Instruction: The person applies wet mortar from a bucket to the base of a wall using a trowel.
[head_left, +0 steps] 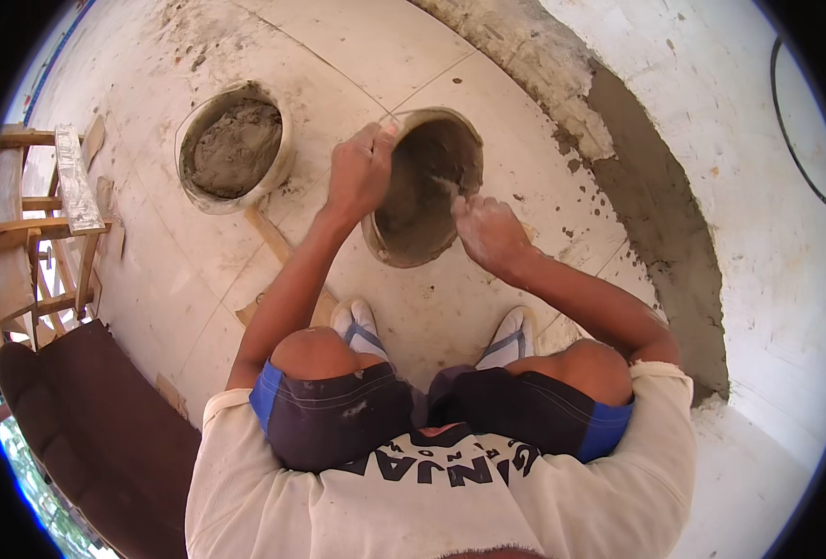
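Observation:
A bucket (476,140) with grey, wet-looking mortar (413,191) inside stands tilted on the floor in front of my feet. My left hand (362,172) is closed on its left rim, close to the wire handle. At the right rim my right hand (489,231), dusted with grey, is closed in a fist. A pale, blurred streak runs from that fist into the bucket; what the fingers hold is hidden. To the left, a second bucket (287,154) is heaped with thicker grey mortar (236,149).
Light floor tiles (338,37) carry mortar splashes. A strip of wet mortar (660,214) runs along the foot of the white wall (758,140) at right. A wooden strip (269,233) lies between the buckets. At left stand a wooden frame (59,224) and a dark brown padded seat (96,429).

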### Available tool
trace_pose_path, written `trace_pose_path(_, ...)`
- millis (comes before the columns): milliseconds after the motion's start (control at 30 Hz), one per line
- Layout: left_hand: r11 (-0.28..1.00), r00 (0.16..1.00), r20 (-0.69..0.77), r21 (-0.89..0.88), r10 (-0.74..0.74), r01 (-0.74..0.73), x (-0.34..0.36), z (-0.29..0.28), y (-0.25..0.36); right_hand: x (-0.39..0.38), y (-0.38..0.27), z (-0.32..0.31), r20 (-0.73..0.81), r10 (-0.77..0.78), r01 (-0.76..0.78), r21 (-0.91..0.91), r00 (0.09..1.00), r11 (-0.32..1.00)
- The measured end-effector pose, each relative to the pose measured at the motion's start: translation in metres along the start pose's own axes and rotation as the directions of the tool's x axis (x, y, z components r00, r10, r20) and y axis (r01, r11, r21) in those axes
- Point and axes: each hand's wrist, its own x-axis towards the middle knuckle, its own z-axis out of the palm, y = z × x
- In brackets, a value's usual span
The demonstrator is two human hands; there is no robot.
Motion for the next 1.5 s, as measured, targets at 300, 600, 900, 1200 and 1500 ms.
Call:
trace_pose_path(300, 1.000, 1.000, 0.001, -0.018, 0.004, -0.004, -0.012, -0.005, -0.006, 0.011, 0.027, -0.053, 0.197, 0.160, -0.168, 0.024, 0.967, 0.986)
trace_pose_path(600, 0.994, 0.995, 0.073, -0.094, 0.068, -0.061, -0.010, -0.005, -0.013, 0.005, 0.009, 0.031, 0.266, -0.089, -0.117, 0.668, 0.960, 0.735)
trace_pose_path(900, 0.995, 0.999, 0.037, -0.097, -0.021, 0.025, -0.005, -0.013, -0.016, -0.015, 0.031, 0.033, -0.324, -0.013, 0.068, 0.160, 0.946, 0.985)
trace_pose_path(1200, 0.999, 0.999, 0.042, -0.051, 0.001, 0.001, -0.006, -0.008, -0.009, -0.019, 0.036, -0.022, 0.337, 0.162, -0.304, 0.426, 0.927, 0.852)
trace_pose_path(1500, 0.998, 1.000, -0.011, -0.065, -0.015, 0.014, -0.004, -0.001, -0.008, -0.012, 0.038, -0.026, 0.309, 0.137, -0.192, 0.153, 0.941, 0.969)
